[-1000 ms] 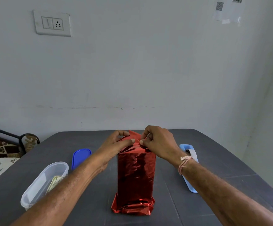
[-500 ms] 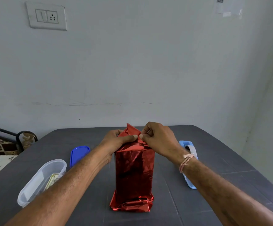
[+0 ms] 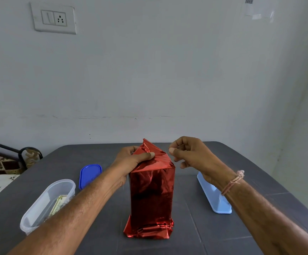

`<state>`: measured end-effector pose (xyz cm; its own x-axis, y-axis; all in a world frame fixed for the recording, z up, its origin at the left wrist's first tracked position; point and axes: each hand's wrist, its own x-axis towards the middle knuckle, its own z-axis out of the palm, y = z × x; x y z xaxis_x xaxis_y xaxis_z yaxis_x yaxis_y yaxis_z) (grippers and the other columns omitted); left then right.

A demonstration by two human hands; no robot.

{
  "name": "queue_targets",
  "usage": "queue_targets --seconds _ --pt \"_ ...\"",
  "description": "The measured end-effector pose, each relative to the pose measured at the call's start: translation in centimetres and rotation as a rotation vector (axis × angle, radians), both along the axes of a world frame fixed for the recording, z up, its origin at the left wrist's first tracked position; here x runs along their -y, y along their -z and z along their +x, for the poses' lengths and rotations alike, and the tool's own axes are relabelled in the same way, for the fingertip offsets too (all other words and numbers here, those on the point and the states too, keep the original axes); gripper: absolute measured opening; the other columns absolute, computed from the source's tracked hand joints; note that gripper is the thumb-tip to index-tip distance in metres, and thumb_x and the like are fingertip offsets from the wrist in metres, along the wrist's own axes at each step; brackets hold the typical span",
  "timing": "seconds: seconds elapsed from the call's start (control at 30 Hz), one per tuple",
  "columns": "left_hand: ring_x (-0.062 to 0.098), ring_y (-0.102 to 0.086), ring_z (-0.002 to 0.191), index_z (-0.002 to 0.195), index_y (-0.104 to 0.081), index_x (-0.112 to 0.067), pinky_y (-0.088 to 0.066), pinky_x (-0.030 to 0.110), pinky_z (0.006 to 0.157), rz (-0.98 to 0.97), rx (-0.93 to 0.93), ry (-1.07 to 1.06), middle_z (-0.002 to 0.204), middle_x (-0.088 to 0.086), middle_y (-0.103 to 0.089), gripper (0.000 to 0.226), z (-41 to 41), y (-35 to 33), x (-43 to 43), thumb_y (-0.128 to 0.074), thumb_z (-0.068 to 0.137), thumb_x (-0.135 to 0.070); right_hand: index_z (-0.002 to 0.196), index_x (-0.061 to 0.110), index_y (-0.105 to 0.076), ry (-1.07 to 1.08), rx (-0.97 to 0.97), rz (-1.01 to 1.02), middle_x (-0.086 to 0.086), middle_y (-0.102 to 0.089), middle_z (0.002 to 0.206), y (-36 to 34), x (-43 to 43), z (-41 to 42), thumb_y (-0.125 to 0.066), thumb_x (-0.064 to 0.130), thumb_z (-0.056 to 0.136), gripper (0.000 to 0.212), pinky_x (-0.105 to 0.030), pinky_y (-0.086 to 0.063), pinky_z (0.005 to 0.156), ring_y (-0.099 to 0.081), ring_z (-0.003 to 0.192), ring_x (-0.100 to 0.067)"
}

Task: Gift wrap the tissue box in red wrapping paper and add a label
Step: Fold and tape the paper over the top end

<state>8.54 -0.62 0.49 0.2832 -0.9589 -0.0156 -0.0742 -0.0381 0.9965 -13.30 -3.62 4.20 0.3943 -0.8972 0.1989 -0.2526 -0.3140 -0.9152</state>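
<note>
The left hand (image 3: pixel 131 161) pinches the shiny red foil wrapping paper (image 3: pixel 152 192) shut at its far top. The right hand (image 3: pixel 190 153), curled and apparently empty, hovers beside; taping likely comes next

Hidden, cropped or unclear parts

The tissue box is wholly covered by the red wrapping paper (image 3: pixel 151 196), so none of its surface shows. The left hand (image 3: pixel 131 161) hides the paper's upper left folds, and its fingers curl out of sight behind the peak. The right hand (image 3: pixel 190 153) pinches something too thin to make out. The right forearm covers part of the light blue tray (image 3: pixel 214 197); the left forearm covers one end of the clear container (image 3: pixel 46 205), whose contents are unclear. The worktop (image 3: pixel 241 162) is cropped below, and the paper sheet (image 3: pixel 250 8) on the wall is cropped above.
</note>
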Motion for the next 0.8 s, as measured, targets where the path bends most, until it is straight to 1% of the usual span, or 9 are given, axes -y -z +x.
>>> queue_targets --seconds 0.07,0.13,0.2,0.27,0.37,0.53,0.6,0.7,0.8 --pt "0.020 -0.076 0.091 0.107 -0.075 -0.012 -0.056 0.024 0.069 0.000 -0.004 -0.006 0.101 0.006 -0.079 0.044 0.0 0.0 0.0 -0.093 0.071 -0.028 0.103 0.009 -0.070 -0.035 -0.028 0.025 -0.009 -0.073 0.093 0.4 -0.1 -0.3 -0.078 0.025 0.090 0.022 -0.021 -0.053 0.063 -0.066 0.080 -0.010" --pt "0.021 -0.076 0.090 0.107 -0.074 -0.012 -0.056 0.025 0.068 0.006 -0.017 -0.007 0.100 0.006 -0.079 0.044 0.0 0.1 0.0 -0.093 0.071 -0.028 0.104 0.010 -0.070 -0.069 -0.047 0.077 -0.010 -0.073 0.093 1.1 -0.2 -0.4 -0.081 0.026 0.088 0.026 -0.021 -0.052 0.063 -0.065 0.081 -0.009" --pt "0.019 -0.076 0.087 0.107 -0.074 -0.012 -0.056 0.024 0.065 0.010 -0.027 -0.006 0.099 0.006 -0.079 0.043 -0.1 0.1 0.0 -0.092 0.071 -0.027 0.102 0.010 -0.070 -0.085 -0.034 0.121 -0.011 -0.074 0.094 1.6 -0.2 -0.3 -0.082 0.023 0.087 0.023 -0.022 -0.052 0.063 -0.065 0.080 -0.009" --pt "0.018 -0.076 0.085 0.107 -0.074 -0.012 -0.055 0.024 0.064 0.013 -0.037 -0.009 0.098 0.006 -0.080 0.044 -0.1 0.1 0.0 -0.093 0.071 -0.027 0.104 0.008 -0.070 -0.095 -0.001 0.170 -0.007 -0.074 0.092 1.9 -0.1 -0.2 -0.080 0.021 0.088 0.023 -0.023 -0.054 0.065 -0.067 0.080 -0.009" --pt "0.021 -0.077 0.087 0.107 -0.074 -0.012 -0.056 0.027 0.069 0.032 -0.058 -0.015 0.098 0.007 -0.080 0.047 0.0 0.3 0.2 -0.094 0.068 -0.029 0.103 0.005 -0.070 -0.088 0.068 0.223 -0.005 -0.071 0.089 2.2 -0.2 0.0 -0.077 0.016 0.090 0.019 -0.025 -0.057 0.067 -0.067 0.077 -0.010" --pt "0.025 -0.076 0.092 0.109 -0.073 -0.012 -0.059 0.032 0.076 0.040 -0.103 -0.035 0.099 0.008 -0.079 0.049 -0.1 0.4 0.1 -0.094 0.067 -0.027 0.098 0.014 -0.068 -0.107 0.175 0.297 0.000 -0.071 0.084 2.8 -0.2 0.0 -0.075 0.017 0.092 0.009 -0.030 -0.058 0.070 -0.068 0.074 -0.009" --pt "0.026 -0.076 0.094 0.109 -0.073 -0.011 -0.059 0.032 0.076 0.044 -0.118 -0.046 0.100 0.009 -0.079 0.050 -0.1 0.4 0.0 -0.094 0.067 -0.026 0.099 0.016 -0.067 -0.099 0.233 0.347 -0.001 -0.073 0.087 3.4 -0.2 -0.2 -0.072 0.019 0.094 0.007 -0.032 -0.059 0.071 -0.070 0.078 -0.012" --pt "0.029 -0.075 0.095 0.112 -0.073 -0.009 -0.059 0.030 0.071 0.064 -0.161 -0.045 0.101 0.012 -0.079 0.052 -0.2 0.3 -0.1 -0.094 0.066 -0.023 0.099 0.015 -0.067 -0.052 0.316 0.429 -0.007 -0.074 0.095 4.6 0.1 -0.7 -0.069 0.017 0.096 0.004 -0.034 -0.060 0.071 -0.072 0.086 -0.018" --pt "0.029 -0.074 0.092 0.115 -0.072 -0.006 -0.060 0.033 0.076 0.094 -0.192 -0.034 0.103 0.015 -0.078 0.054 -0.1 0.1 -0.2 -0.093 0.067 -0.019 0.104 0.014 -0.068 0.003 0.376 0.479 -0.013 -0.075 0.106 5.9 0.6 -1.5 -0.071 0.017 0.095 0.010 -0.036 -0.061 0.070 -0.073 0.096 -0.023"
